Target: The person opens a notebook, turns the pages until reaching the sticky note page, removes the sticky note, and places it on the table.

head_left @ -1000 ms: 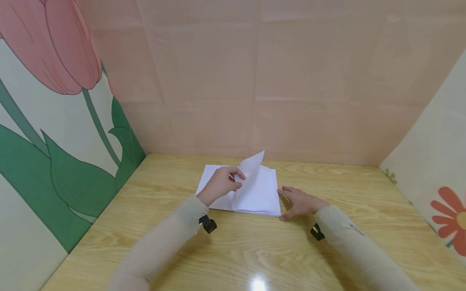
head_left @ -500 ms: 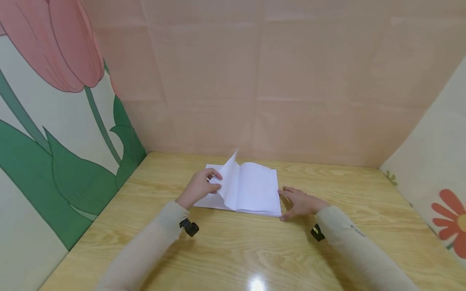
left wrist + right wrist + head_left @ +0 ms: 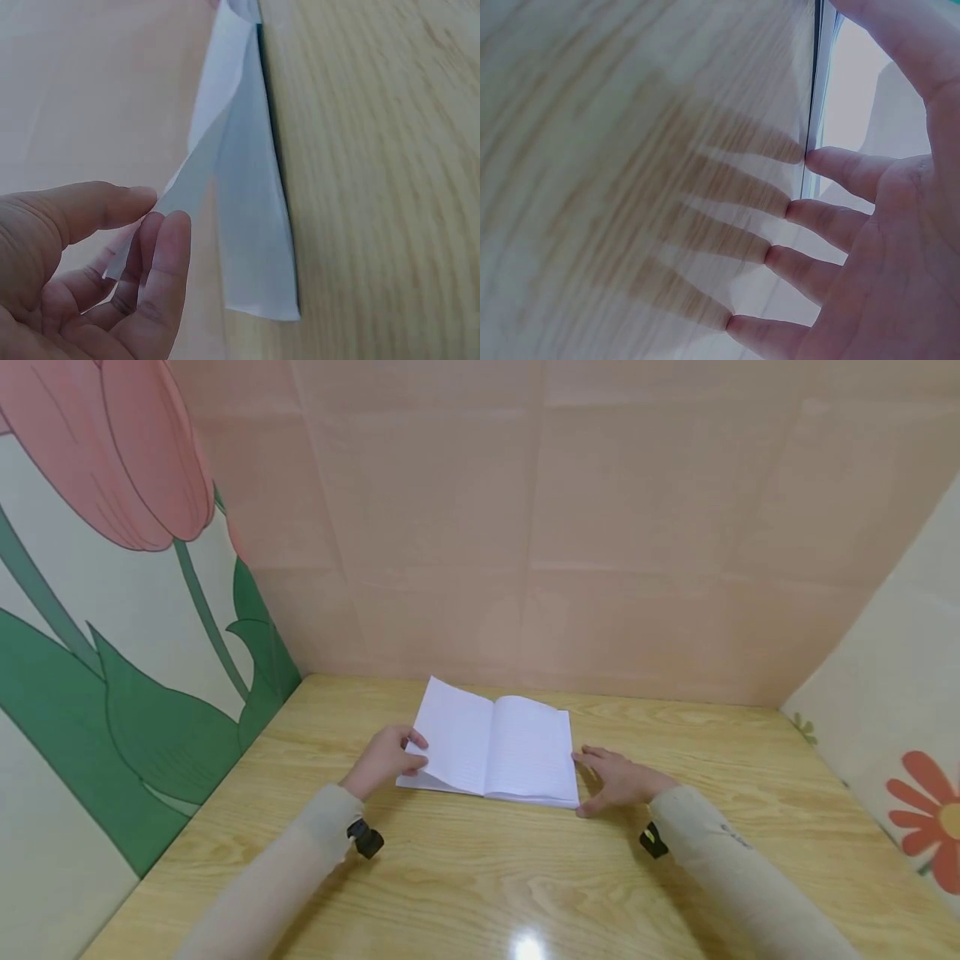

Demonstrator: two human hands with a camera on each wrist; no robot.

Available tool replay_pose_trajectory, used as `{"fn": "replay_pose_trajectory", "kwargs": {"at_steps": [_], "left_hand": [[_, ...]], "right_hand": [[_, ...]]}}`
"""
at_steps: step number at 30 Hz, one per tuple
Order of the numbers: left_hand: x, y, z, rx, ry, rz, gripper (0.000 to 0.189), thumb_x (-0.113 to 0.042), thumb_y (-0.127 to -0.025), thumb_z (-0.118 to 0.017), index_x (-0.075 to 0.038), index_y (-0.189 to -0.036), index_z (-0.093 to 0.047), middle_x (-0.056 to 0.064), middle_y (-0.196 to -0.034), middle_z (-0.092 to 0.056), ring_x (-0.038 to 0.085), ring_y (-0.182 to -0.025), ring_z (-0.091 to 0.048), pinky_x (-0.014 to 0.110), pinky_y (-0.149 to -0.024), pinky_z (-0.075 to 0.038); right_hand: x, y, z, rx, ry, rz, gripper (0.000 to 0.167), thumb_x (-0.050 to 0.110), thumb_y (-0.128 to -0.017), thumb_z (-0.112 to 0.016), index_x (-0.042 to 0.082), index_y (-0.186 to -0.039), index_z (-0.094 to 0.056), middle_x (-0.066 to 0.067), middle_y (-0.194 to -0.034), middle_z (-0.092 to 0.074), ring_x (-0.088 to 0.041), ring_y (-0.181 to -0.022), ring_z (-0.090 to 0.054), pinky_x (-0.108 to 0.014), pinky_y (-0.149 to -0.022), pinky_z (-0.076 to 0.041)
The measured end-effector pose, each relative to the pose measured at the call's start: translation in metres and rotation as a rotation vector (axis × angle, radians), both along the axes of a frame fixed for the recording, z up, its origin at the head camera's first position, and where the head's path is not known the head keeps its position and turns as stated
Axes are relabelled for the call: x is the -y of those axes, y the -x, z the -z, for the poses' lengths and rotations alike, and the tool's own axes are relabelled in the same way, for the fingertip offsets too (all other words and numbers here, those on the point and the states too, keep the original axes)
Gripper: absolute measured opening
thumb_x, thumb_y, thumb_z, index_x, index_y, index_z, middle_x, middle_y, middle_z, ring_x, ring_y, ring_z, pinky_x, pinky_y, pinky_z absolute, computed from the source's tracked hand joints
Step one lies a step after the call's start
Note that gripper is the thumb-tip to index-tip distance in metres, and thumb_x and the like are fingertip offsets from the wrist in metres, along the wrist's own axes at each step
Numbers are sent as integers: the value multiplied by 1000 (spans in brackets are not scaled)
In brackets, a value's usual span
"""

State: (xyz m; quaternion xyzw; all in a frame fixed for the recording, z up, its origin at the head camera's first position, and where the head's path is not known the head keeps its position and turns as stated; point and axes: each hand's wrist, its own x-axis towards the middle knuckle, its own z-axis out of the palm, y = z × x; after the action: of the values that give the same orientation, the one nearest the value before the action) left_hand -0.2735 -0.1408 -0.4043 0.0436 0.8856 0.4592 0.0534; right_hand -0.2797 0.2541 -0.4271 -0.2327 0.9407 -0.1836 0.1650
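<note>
An open notebook [image 3: 529, 752] with white, faintly lined pages lies on the wooden table. My left hand [image 3: 386, 758] pinches the outer edge of a raised page [image 3: 453, 735] on the left side. The left wrist view shows that page [image 3: 196, 184] between thumb and fingertips, lifted off the part of the notebook [image 3: 255, 225] beneath it. At the notebook's right edge rests my right hand [image 3: 618, 778], fingers spread. In the right wrist view, the fingertips of the right hand [image 3: 889, 225] touch the table, with the index finger against the notebook's edge [image 3: 819, 97].
The wooden table [image 3: 480, 877] extends around the notebook on all sides. A plain pinkish backdrop [image 3: 525, 527] rises behind it. Side panels carry a painted tulip [image 3: 142, 452] on the left and a red flower [image 3: 926, 810] on the right.
My left hand has moved left and lower, carrying the page from upright above the right half over to the left side. The right hand has stayed at the notebook's right edge.
</note>
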Motion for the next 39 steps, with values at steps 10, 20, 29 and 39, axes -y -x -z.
{"fn": "replay_pose_trajectory", "kwargs": {"at_steps": [10,20,29,39], "left_hand": [[8,1,14,68,98,1,18,-5,-82,-74,0,-97,-65,10,-86,-55,17,-67,-62,27,-63,-54],[10,5,24,64,189,45,17,-2,-76,-75,0,-90,-64,5,-72,-61,13,-59,-59,24,-57,-49],[6,6,24,92,196,40,19,1,-75,-75,1,-91,-64,6,-74,-63,13,-57,-61,25,-57,-53],[6,4,22,63,299,51,22,-9,-75,-78,-4,-92,-64,3,-75,-59,15,-61,-53,25,-59,-43]], "right_hand": [[2,-1,-4,22,5,-9,102,45,-74,-80,0,-150,-28,-30,-155,-16,-53,-140,-17,-69,-106,-23],[4,0,-4,10,-4,-4,103,46,-73,-80,1,-150,-29,-29,-155,-18,-52,-140,-18,-68,-107,-23],[2,-1,-6,13,0,-3,103,46,-74,-80,0,-150,-28,-30,-155,-17,-52,-140,-18,-68,-107,-23],[0,0,0,10,5,3,103,46,-73,-81,1,-150,-29,-29,-155,-18,-52,-141,-17,-68,-107,-22]]}}
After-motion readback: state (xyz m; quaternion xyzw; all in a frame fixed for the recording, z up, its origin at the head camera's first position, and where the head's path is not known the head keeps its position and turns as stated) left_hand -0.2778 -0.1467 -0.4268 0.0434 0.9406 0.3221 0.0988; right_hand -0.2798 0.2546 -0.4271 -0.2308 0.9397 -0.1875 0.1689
